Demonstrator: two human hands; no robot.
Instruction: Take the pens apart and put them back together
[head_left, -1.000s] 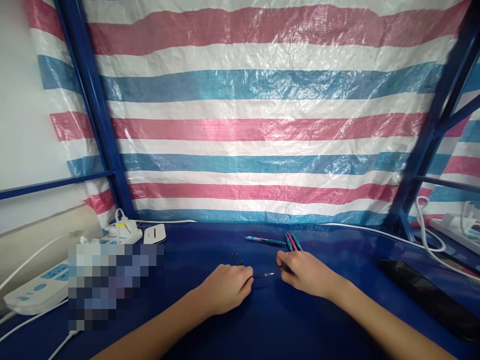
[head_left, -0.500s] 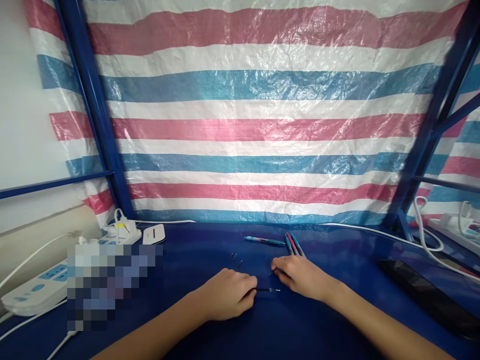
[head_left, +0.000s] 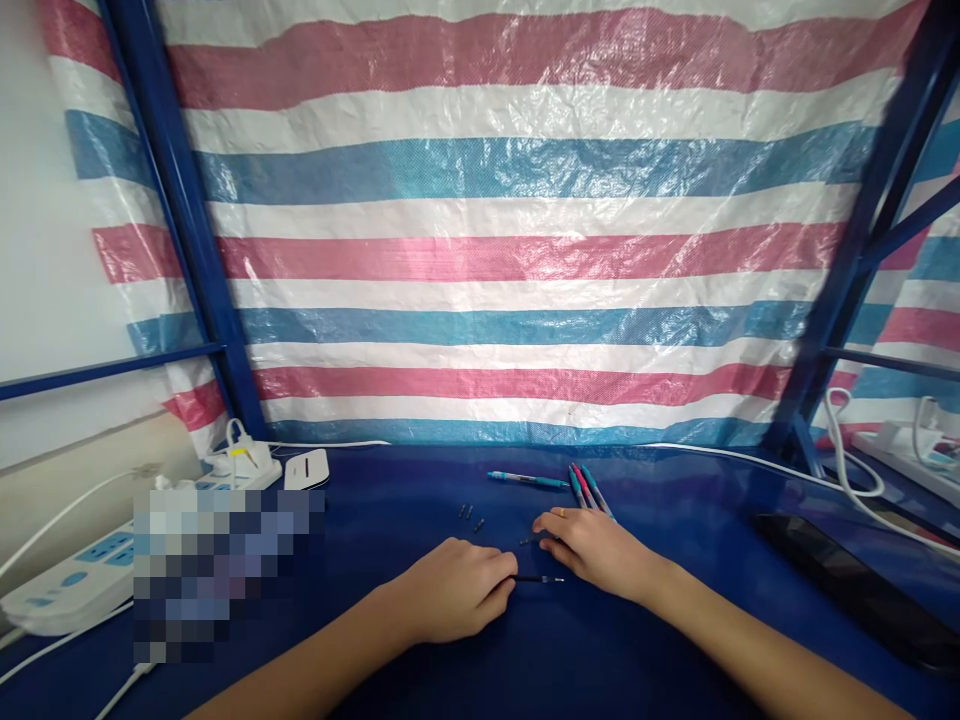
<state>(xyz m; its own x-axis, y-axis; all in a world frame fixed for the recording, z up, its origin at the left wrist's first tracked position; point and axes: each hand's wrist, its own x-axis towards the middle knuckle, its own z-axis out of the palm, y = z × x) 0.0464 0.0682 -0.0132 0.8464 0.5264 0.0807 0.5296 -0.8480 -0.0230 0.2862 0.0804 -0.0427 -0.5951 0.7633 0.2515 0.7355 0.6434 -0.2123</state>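
My left hand rests on the blue desk, fingers closed around a dark pen refill whose clear, metal-tipped end sticks out to the right. Across from it, my right hand is bent low over the desk. A small dark pen spring shows at its thumb and fingertips, apparently pinched there. Several similar small springs lie loose between and beyond the hands. Behind my right hand are blue and pink pens, their lower ends partly covered by it. A single blue pen lies crosswise to their left.
A white power strip with cables runs along the left side, beside a blurred-out patch. A white flat box sits near the back left. A black phone-like slab lies at right. Striped plastic sheeting hangs behind the desk.
My right hand has shifted slightly left, and more of the small spring shows at its fingertips. My left hand stays nearly still with the refill.
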